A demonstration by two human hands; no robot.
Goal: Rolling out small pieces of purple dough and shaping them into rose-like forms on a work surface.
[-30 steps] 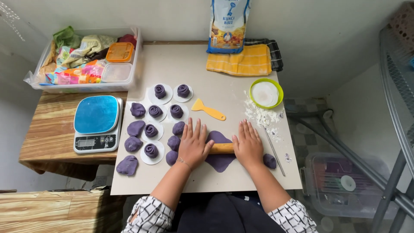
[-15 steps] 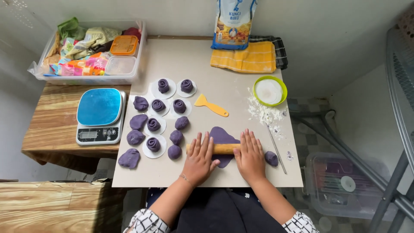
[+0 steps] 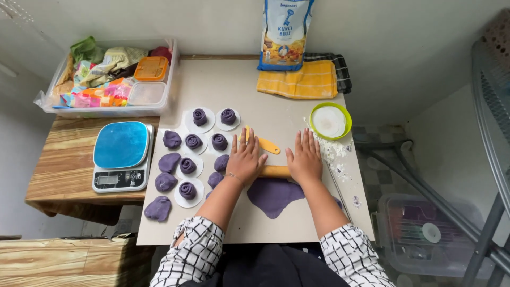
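Observation:
My left hand (image 3: pixel 246 157) and my right hand (image 3: pixel 305 156) lie flat, fingers spread, on a wooden rolling pin (image 3: pixel 276 171) that spans between them. Just in front of me, below the pin, a flat sheet of purple dough (image 3: pixel 273 195) is spread on the pale work board (image 3: pixel 276 111). Left of my left hand sit several purple dough rolls on white paper rounds (image 3: pixel 187 191) and several plain purple dough lumps (image 3: pixel 158 208). A yellow scraper (image 3: pixel 268 145) lies just beyond the pin.
A green bowl of flour (image 3: pixel 329 120) with spilled flour beside it is at the right. A blue kitchen scale (image 3: pixel 121 155) stands on a wooden side table. A clear tub of packets (image 3: pixel 109 79), a flour bag (image 3: pixel 283 34) and a yellow cloth (image 3: pixel 304 81) are at the back.
Both hands have pushed the rolling pin away from me, across the purple dough sheet, which now shows below the pin and looks wider. The camera view has shifted too.

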